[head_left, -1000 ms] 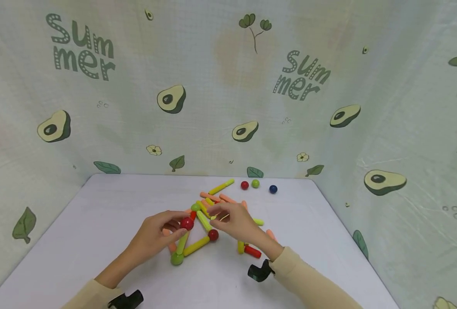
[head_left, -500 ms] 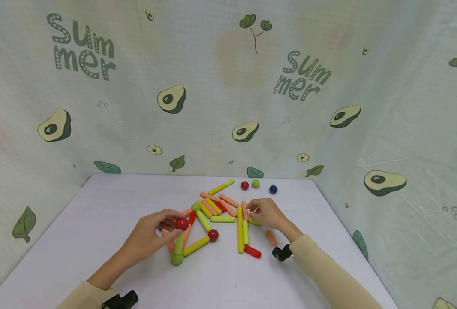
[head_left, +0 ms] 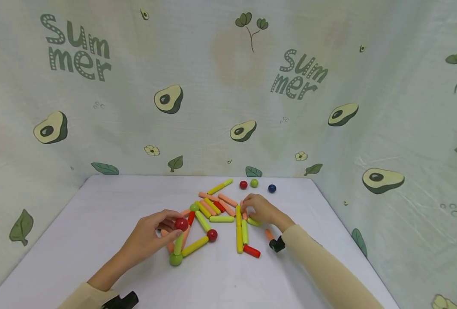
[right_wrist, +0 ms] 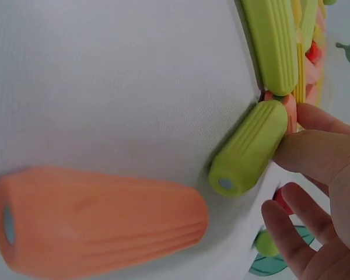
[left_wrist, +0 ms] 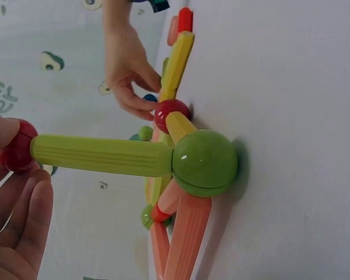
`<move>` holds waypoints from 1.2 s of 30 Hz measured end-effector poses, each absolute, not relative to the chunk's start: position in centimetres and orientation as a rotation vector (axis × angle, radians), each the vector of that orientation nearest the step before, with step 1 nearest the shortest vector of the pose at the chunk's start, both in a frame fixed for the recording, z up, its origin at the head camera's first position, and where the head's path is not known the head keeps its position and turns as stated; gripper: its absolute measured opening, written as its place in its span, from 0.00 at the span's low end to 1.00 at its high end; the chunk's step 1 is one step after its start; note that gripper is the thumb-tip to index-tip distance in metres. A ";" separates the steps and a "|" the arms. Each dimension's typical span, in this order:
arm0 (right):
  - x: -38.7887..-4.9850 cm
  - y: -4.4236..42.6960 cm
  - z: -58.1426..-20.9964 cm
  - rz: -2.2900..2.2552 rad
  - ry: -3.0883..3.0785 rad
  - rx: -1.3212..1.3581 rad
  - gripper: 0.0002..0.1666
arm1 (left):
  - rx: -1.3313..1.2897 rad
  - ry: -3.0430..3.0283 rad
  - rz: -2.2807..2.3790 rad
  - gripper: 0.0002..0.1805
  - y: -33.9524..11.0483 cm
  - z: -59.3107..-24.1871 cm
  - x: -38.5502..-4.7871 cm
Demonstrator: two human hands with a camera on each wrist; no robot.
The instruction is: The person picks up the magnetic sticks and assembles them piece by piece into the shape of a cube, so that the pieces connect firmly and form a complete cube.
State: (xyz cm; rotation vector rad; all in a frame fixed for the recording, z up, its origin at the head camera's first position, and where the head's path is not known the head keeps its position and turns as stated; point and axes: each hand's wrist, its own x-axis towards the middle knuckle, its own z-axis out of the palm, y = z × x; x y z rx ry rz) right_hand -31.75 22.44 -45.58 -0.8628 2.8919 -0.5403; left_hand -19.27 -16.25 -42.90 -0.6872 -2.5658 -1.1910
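Shifted rightward since a second ago, the right hand (head_left: 262,209) pinches a ribbed coral stick (right_wrist: 290,111) while the left hand (head_left: 153,231) holds a glossy red ball (left_wrist: 22,149) atop a ribbed lime stick (left_wrist: 102,154), which could tip if released.

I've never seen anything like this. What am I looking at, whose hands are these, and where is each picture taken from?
There's no machine here: these are a person's own bare hands. The wide picture comes from a camera worn on the head; the two close ones come from cameras on the wrists. On the white table lie colourful sticks and balls, some joined together. The left hand holds a red ball at the top of a light green stick, whose other end meets a green ball. The right hand has its fingers at an orange stick; whether it grips it is hard to tell.
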 end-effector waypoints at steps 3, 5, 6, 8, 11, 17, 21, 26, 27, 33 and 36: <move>-31.7 22.4 -45.6 -0.477 2.913 -0.873 0.13 | -0.688 -2.560 -1.194 0.23 -16.3 -43.0 -19.3; -31.5 22.4 -45.5 -0.441 2.937 -0.875 0.11 | -0.691 -2.552 -1.200 0.23 -16.3 -43.0 -19.3; -31.5 22.4 -45.5 -0.433 2.946 -0.875 0.11 | -0.694 -2.549 -1.199 0.23 -16.3 -43.0 -19.3; -31.4 22.5 -45.5 -0.410 2.969 -0.869 0.09 | -0.705 -2.540 -1.205 0.24 -16.3 -43.0 -19.3; -31.3 22.8 -45.6 -0.361 3.005 -0.860 0.07 | -0.717 -2.534 -1.203 0.24 -16.4 -43.1 -19.4; -31.4 23.4 -45.7 -0.264 3.023 -0.818 0.06 | -0.721 -2.539 -1.197 0.24 -16.4 -43.3 -19.6; -31.5 23.9 -45.7 -0.319 2.995 -0.770 0.05 | -0.709 -2.552 -1.198 0.24 -16.3 -43.2 -19.6; -31.4 24.5 -46.0 -0.318 2.992 -0.731 0.08 | -0.690 -2.572 -1.196 0.24 -16.3 -43.0 -19.5; -31.4 24.6 -46.1 -0.310 2.993 -0.724 0.08 | -0.687 -2.573 -1.199 0.24 -16.3 -43.0 -19.4; -31.2 25.3 -46.1 -0.344 2.982 -0.674 0.11 | -0.684 -2.576 -1.194 0.24 -16.3 -43.0 -19.5; -31.0 25.8 -45.9 -0.353 2.978 -0.657 0.12 | -0.688 -2.575 -1.189 0.25 -16.4 -42.9 -19.5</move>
